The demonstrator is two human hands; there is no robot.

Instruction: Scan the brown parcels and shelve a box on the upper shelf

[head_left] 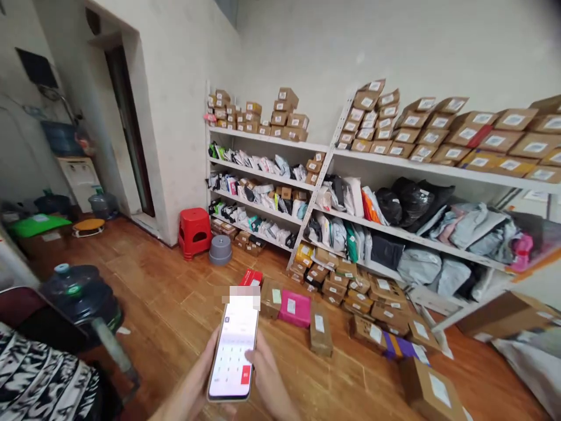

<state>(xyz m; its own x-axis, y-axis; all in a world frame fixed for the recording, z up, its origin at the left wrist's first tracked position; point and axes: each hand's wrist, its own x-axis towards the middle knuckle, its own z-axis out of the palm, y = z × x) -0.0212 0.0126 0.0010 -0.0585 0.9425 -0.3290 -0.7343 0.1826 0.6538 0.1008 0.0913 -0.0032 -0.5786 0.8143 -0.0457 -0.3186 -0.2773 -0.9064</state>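
Note:
A smartphone (pixel 234 351) with a lit white screen, a number keypad and a red button is held upright low in the middle of the view. My left hand (pixel 202 374) grips its left edge from behind. My right hand (pixel 266 374) holds the right edge, and its thumb rests on the screen near the red button. Beyond the phone, parcels lie on the wooden floor: a pink box (pixel 295 308), a red box (pixel 251 277) and brown cartons (pixel 321 333).
White shelves (pixel 263 174) along the wall hold several labelled cartons and bagged parcels. A red stool (pixel 194 232) and grey stool (pixel 220 249) stand by the wall corner. A water jug (pixel 83 295) lies at left, near black-and-white fabric (pixel 39 380). A large carton (pixel 432 390) lies at right.

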